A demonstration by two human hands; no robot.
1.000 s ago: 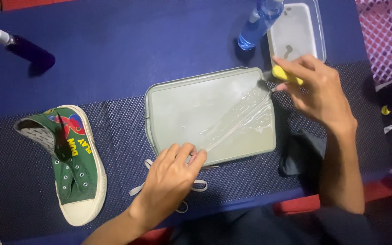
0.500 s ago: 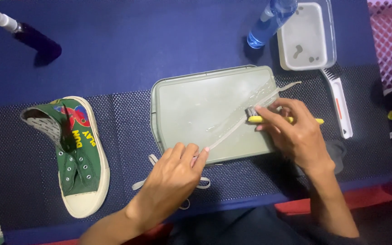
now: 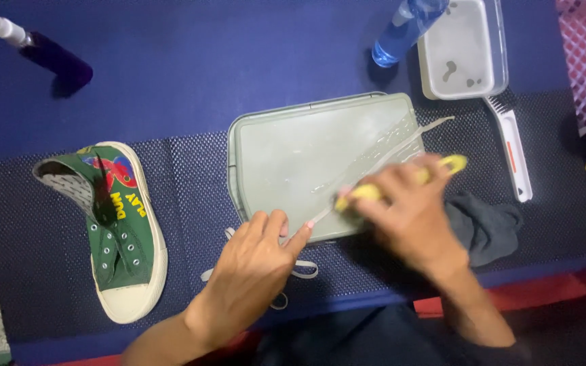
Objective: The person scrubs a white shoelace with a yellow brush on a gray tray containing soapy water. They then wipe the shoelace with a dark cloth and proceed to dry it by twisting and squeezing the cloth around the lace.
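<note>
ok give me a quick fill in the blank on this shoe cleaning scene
1. The right hand holds a small brush with a ____ handle over the shoelace.
2. The left hand pins the lace on the grey-green ____.
3. The green shoe lies to the ____ of the tray.

Missing words: yellow; tray; left

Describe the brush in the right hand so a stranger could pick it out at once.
Start at the grey-green tray in the middle of the blue table. At its near right edge, the right hand holds a small yellow brush over a wet white lace. The other brush, right of the tray, is white and lies untouched.
</note>
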